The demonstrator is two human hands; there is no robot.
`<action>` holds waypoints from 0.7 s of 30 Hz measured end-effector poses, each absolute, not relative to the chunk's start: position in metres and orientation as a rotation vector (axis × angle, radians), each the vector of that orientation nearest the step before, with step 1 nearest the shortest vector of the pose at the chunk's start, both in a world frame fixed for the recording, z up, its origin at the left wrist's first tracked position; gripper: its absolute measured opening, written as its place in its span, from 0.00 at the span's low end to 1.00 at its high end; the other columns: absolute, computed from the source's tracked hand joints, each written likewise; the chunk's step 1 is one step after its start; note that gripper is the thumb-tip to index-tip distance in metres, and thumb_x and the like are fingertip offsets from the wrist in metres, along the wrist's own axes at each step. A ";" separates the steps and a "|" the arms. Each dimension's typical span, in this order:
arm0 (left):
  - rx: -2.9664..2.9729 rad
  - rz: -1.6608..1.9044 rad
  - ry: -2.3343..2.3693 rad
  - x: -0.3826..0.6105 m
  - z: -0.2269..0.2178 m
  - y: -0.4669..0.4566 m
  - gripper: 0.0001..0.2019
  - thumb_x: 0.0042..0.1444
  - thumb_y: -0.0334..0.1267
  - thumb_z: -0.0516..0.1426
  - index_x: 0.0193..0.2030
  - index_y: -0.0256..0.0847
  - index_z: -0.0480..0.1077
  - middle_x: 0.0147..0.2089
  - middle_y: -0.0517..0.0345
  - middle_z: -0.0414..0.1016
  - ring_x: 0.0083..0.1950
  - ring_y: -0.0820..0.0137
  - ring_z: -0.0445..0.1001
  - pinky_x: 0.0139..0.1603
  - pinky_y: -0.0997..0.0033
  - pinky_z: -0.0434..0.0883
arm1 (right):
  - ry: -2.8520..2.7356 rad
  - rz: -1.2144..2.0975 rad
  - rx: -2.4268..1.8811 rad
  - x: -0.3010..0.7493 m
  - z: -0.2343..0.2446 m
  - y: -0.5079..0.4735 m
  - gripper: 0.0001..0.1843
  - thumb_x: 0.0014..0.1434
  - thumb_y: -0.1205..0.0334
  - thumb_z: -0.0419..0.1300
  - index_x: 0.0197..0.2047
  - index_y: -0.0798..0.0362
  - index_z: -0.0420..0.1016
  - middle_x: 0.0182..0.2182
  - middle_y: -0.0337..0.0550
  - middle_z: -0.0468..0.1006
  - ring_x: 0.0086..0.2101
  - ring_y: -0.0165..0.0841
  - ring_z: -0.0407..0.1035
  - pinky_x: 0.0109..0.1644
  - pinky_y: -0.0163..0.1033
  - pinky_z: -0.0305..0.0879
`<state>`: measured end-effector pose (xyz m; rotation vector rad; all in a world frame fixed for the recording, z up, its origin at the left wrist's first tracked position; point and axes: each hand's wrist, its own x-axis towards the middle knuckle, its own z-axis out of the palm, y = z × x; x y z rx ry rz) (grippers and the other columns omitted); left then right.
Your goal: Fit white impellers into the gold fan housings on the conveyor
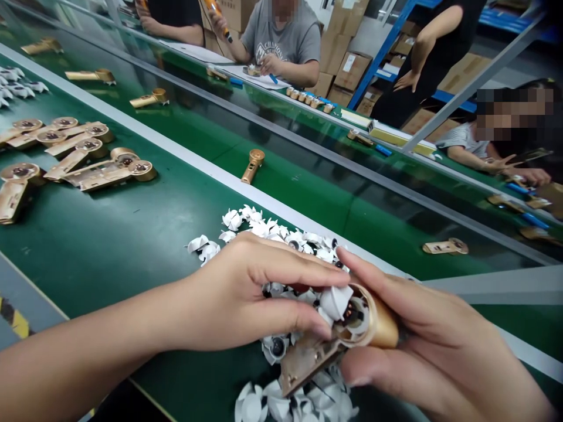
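Note:
My right hand (444, 340) is wrapped around the round head of a gold handheld fan housing (385, 325). Its open, flat handle part points down and left, and copper-coloured motor parts show inside the head. Between the thumb and fingers of my left hand (237, 287) is a white fan blade (335, 302), tilted at the mouth of the housing. Whether the blade touches the motor I cannot tell. Beneath and behind both hands lies a loose heap of white fan blades (253, 404), some showing dark centres.
Several gold fan housings (105, 176) lie on the green worktable to the left, with more white blades (17, 88) beyond. Single housings (253, 166) sit spaced along the green belt past the white strip (185, 155). Across it, co-workers (285, 53) handle parts.

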<state>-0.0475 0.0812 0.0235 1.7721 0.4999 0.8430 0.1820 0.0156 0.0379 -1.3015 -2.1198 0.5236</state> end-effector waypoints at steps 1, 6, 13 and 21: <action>1.787 0.828 0.480 -0.048 0.023 0.081 0.20 0.55 0.37 0.67 0.56 0.52 0.77 0.54 0.58 0.81 0.56 0.60 0.79 0.57 0.65 0.77 | -2.115 0.586 -1.282 0.183 0.036 0.014 0.41 0.58 0.41 0.65 0.71 0.40 0.60 0.47 0.39 0.84 0.43 0.37 0.81 0.45 0.33 0.77; 1.821 0.807 0.406 -0.051 0.023 0.080 0.23 0.57 0.33 0.65 0.59 0.57 0.74 0.57 0.60 0.79 0.57 0.62 0.79 0.58 0.68 0.76 | -2.192 0.583 -1.331 0.185 0.034 0.010 0.46 0.58 0.44 0.67 0.73 0.42 0.52 0.54 0.42 0.80 0.45 0.38 0.80 0.44 0.32 0.77; 1.739 0.739 0.353 -0.047 0.018 0.078 0.21 0.58 0.35 0.65 0.58 0.52 0.75 0.53 0.54 0.82 0.50 0.62 0.82 0.52 0.70 0.78 | -2.391 0.380 -1.281 0.192 0.030 0.010 0.52 0.57 0.51 0.68 0.75 0.45 0.44 0.48 0.45 0.83 0.40 0.40 0.82 0.36 0.31 0.78; 1.676 0.697 0.252 -0.047 0.020 0.074 0.22 0.59 0.33 0.64 0.61 0.46 0.73 0.57 0.49 0.79 0.57 0.60 0.79 0.59 0.67 0.75 | -1.970 1.154 -1.284 0.178 0.040 0.000 0.43 0.58 0.63 0.66 0.71 0.35 0.52 0.46 0.38 0.84 0.43 0.39 0.81 0.46 0.36 0.77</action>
